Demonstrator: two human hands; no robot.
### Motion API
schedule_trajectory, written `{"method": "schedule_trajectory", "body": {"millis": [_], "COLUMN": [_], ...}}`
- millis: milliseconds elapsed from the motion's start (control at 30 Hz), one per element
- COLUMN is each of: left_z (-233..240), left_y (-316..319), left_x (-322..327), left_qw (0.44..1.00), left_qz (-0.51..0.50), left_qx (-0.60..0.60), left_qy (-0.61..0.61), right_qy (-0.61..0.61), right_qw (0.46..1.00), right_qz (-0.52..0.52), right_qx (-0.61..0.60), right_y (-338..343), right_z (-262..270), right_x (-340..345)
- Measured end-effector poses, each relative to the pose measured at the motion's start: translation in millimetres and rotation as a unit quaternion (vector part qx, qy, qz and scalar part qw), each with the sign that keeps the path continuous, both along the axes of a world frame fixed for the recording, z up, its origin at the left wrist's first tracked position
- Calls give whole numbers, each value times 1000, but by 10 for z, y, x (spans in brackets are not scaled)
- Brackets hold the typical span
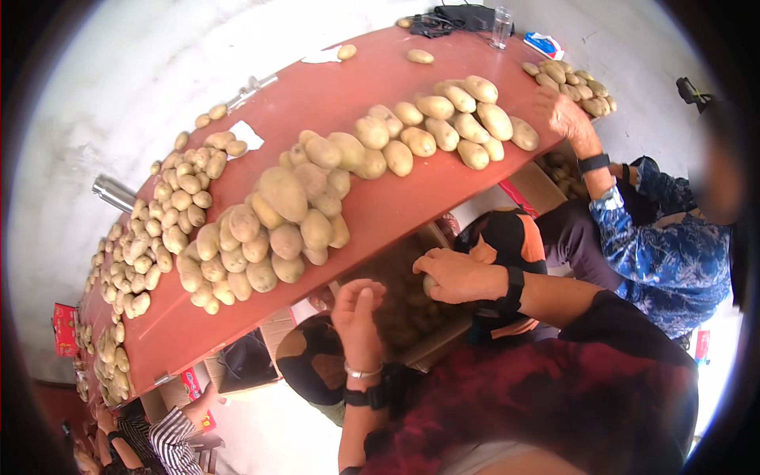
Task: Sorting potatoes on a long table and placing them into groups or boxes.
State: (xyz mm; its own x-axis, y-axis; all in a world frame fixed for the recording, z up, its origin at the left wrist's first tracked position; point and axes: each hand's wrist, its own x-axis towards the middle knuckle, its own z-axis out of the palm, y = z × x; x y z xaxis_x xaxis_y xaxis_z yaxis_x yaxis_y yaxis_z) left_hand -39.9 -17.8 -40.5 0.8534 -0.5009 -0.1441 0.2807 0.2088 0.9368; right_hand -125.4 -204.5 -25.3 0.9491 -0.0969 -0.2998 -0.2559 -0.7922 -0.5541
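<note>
My left hand (357, 317), with a bracelet and a black wristband, is raised beside the table's near edge, fingers loosely curled and nothing seen in them. To its right, my right hand (457, 276) wears a black band and is closed around a potato (430, 285), mostly hidden by the fingers. Both hands are above an open cardboard box (436, 347) holding more potatoes (409, 317) in shadow. Beyond them, a long heap of potatoes (285, 196) lies along the red table (380, 217).
Smaller potato piles lie at the table's far left (178, 196) and right end (570, 83). A metal flask (114, 193) and a drinking glass (502, 28) stand at the far edge. One co-worker (659, 237) sits at right, another (172, 442) at lower left. Another box (537, 184) stands under the table.
</note>
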Motion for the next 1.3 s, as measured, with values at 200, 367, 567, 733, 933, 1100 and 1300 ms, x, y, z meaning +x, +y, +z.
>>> {"method": "schedule_trajectory", "body": {"millis": [200, 367, 567, 733, 933, 1100, 1300], "left_z": [816, 945, 699, 396, 211, 144, 126], "left_y": [-227, -651, -957, -1140, -1327, -1407, -1429], "left_x": [493, 643, 692, 729, 862, 1006, 1118], "left_qw": [967, 973, 973, 977, 982, 952, 949], "left_qz": [99, 32, -74, -99, -75, -86, -86], "left_qx": [-5, -21, -14, -1, -75, -111, -134], "left_qy": [-234, -228, -219, -191, 154, 273, 271], "right_qy": [-181, -314, -487, -376, -315, -328, -236], "right_qw": [970, 923, 863, 901, 926, 925, 947], "right_qz": [-26, -84, -116, -214, -209, -182, -214], "right_qx": [158, 205, -68, -40, -20, -55, 43], "right_y": [-214, -462, -1034, -1288, -1410, -1442, -1536], "right_z": [387, 527, 310, 160, 166, 181, 341], "right_x": [496, 1030, 1543, 1643, 1878, 2063, 1976]}}
